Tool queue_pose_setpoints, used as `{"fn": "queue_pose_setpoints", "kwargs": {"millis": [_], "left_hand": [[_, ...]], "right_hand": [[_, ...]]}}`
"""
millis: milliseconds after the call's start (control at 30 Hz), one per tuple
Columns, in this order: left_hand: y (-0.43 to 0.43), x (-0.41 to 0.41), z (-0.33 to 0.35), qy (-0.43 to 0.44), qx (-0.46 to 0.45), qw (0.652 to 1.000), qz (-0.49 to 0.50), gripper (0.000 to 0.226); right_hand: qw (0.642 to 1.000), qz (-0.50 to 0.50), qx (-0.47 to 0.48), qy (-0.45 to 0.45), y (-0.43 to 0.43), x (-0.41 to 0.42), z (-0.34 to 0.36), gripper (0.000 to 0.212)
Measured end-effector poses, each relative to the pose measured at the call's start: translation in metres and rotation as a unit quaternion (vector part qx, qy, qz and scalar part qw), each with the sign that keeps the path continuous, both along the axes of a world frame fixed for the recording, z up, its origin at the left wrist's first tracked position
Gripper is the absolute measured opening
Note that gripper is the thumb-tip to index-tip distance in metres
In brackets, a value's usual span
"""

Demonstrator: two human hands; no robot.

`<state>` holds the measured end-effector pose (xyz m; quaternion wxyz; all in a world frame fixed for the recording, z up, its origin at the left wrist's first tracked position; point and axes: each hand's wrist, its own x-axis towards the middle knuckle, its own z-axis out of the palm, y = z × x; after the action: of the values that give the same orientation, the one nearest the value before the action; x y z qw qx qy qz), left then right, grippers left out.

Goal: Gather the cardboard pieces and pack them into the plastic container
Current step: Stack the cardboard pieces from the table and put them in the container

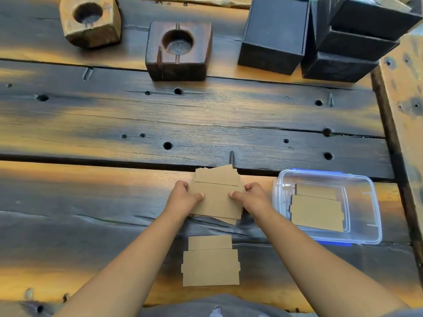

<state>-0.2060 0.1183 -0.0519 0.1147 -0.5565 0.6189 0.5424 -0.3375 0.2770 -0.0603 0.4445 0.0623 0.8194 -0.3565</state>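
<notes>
cardboard stack point(216, 197) sits at table centre, clamped at its sides by our left hand point(183, 197) and right hand point(253, 195); we square its edges before lifting it toward three o'clock into the plastic container point(370, 216); one piece point(210, 261) waits at six o'clock.

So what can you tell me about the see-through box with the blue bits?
The clear rectangular plastic container sits open on the dark wooden table, to the right of the right hand. It has rounded corners, and blue shows along its far and near edges. Flat brown cardboard pieces lie inside. No hand touches it.
</notes>
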Motion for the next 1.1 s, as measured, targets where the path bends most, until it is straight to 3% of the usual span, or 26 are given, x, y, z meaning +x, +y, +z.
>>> {"fn": "queue_pose_setpoints", "kwargs": {"millis": [167,433,733,1100], "left_hand": [[-0.001,-0.008,0.006,-0.004,0.100,0.993,0.058,0.055],[0.002,0.006,0.008,0.006,0.102,0.994,0.022,0.054],[0.028,0.061,0.015,0.031,0.095,0.995,-0.003,0.046],[0.068,0.113,0.010,0.009,0.115,0.993,-0.024,0.052]], "right_hand": [[1.000,0.013,0.016,-0.006,-0.007,-0.002,0.004,0.053],[0.999,0.034,0.013,-0.011,-0.002,0.004,0.011,0.068],[0.999,0.020,-0.030,-0.005,0.030,0.054,0.018,0.042],[0.994,0.105,0.016,0.033,0.071,0.102,0.026,0.044]]}}
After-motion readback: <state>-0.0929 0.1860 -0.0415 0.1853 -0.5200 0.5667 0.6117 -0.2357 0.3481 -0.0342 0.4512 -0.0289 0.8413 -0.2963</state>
